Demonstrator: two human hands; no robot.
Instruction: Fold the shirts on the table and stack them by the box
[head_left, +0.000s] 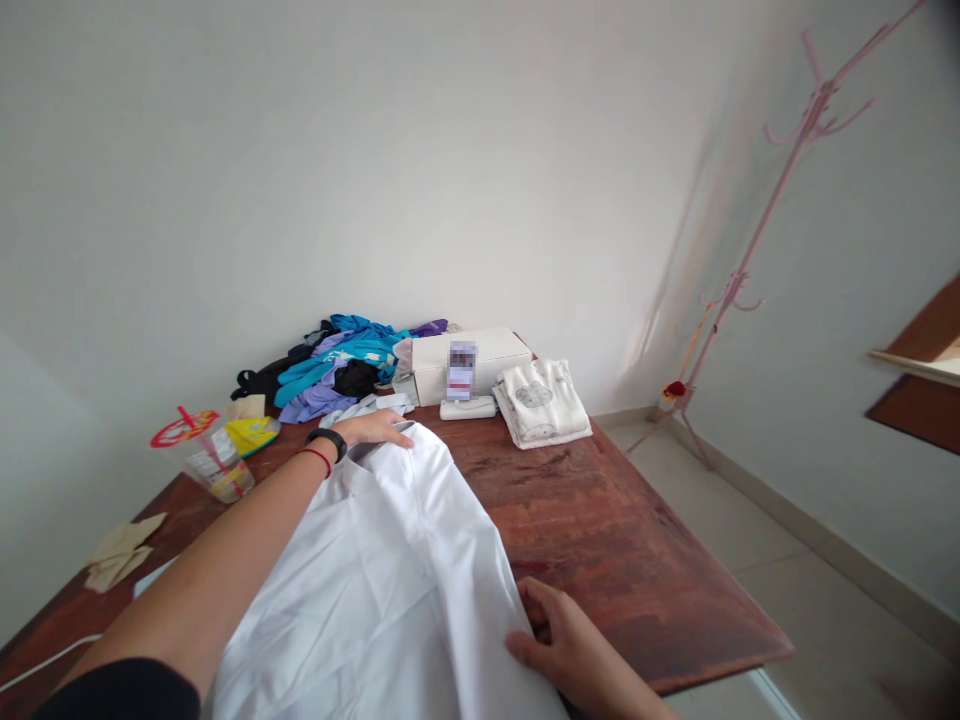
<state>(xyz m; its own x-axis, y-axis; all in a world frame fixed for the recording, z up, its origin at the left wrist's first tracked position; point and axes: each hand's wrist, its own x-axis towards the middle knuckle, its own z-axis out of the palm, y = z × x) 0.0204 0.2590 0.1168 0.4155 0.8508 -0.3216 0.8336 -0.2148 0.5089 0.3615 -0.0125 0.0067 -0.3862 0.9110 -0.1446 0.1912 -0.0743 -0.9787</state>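
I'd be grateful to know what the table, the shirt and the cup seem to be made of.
The table looks like varnished wood: reddish-brown, with dark streaks and a soft sheen. The shirt seems smooth woven cloth, judging by its soft folds; cotton or a blend, I cannot tell. The cup is probably glossy plastic, as its wall is see-through.

A black sleeve [124, 690], black wristband [337, 440] and red bracelet [319, 457] are worn.
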